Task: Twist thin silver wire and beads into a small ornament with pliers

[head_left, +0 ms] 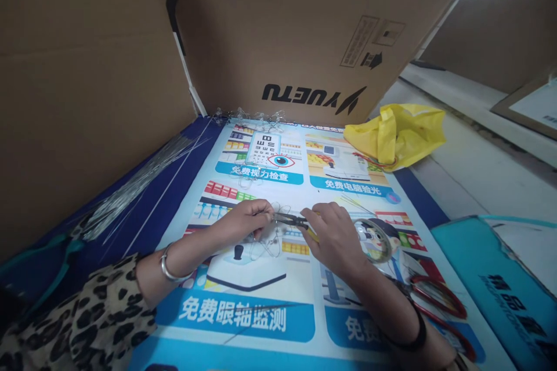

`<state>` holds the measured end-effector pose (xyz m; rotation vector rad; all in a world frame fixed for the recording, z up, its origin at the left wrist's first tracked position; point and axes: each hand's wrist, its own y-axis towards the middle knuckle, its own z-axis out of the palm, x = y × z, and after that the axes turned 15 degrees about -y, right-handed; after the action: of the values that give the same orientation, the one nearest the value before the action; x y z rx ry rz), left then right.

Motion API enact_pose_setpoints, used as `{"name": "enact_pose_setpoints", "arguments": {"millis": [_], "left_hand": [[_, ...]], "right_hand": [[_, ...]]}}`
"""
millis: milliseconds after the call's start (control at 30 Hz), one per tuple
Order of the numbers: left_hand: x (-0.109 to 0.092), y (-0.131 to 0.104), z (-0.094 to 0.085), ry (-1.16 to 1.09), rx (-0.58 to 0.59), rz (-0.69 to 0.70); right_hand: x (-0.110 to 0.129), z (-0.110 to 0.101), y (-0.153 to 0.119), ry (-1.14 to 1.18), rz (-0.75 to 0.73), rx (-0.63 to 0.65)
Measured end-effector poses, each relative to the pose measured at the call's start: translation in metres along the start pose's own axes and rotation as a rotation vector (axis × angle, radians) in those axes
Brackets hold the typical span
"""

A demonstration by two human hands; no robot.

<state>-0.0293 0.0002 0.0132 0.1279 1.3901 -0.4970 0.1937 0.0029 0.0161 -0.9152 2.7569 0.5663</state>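
My left hand is closed, with thumb and fingers pinching a thin wire piece bent into flower-like loops. My right hand is wrapped round the yellow handles of a pair of needle-nose pliers. The pliers' dark jaws point left and meet the wire right at my left fingertips. Whether the jaws are closed on the wire is too small to tell. Below and beside my fingers the clear loops hang over the printed sheet.
Cardboard walls stand behind and at left. A bundle of straight wires lies left, near green-handled scissors. Wire loops sit at the back. To the right are a yellow bag, tape roll, red-handled scissors and teal box.
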Motion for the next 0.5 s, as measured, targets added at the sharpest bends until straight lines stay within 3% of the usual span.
{"name": "enact_pose_setpoints", "arguments": {"millis": [500], "left_hand": [[0.0016,0.0003,-0.0025,-0.001,0.080,-0.041]], "right_hand": [[0.0010,-0.0038,0.0022,-0.119,-0.026,0.026]]}}
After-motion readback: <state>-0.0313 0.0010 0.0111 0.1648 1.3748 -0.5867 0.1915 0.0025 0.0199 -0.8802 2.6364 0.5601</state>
